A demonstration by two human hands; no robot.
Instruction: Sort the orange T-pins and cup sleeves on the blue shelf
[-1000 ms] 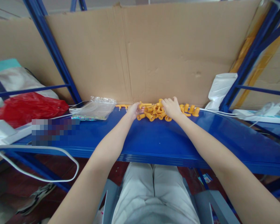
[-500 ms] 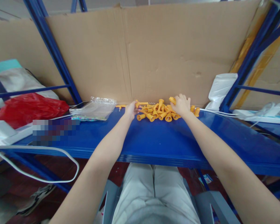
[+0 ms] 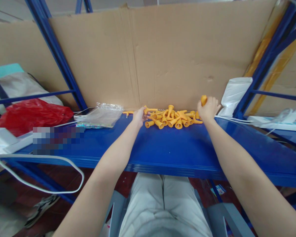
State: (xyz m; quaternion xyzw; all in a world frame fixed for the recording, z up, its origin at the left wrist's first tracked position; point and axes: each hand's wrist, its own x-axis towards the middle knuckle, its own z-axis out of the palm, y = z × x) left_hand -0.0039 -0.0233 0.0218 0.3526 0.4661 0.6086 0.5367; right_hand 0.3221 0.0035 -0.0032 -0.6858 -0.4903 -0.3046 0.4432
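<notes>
A heap of small orange plastic parts (image 3: 174, 118) lies at the back of the blue shelf (image 3: 167, 148), against a cardboard sheet (image 3: 162, 56). My left hand (image 3: 139, 116) rests at the heap's left end, fingers curled round a long orange part (image 3: 150, 109). My right hand (image 3: 207, 108) is lifted just right of the heap, closed on one orange part (image 3: 203, 99) that sticks up from the fingers.
Clear plastic bags (image 3: 101, 114) lie left of the heap, with a red bag (image 3: 32, 113) further left. A white bag (image 3: 233, 93) leans on a blue upright at right. White cables (image 3: 39, 164) and a power strip (image 3: 268, 121) lie along the shelf.
My right hand has moved rightward off the heap and risen, carrying one orange part. My left hand has shifted slightly left and stays at the heap's edge.
</notes>
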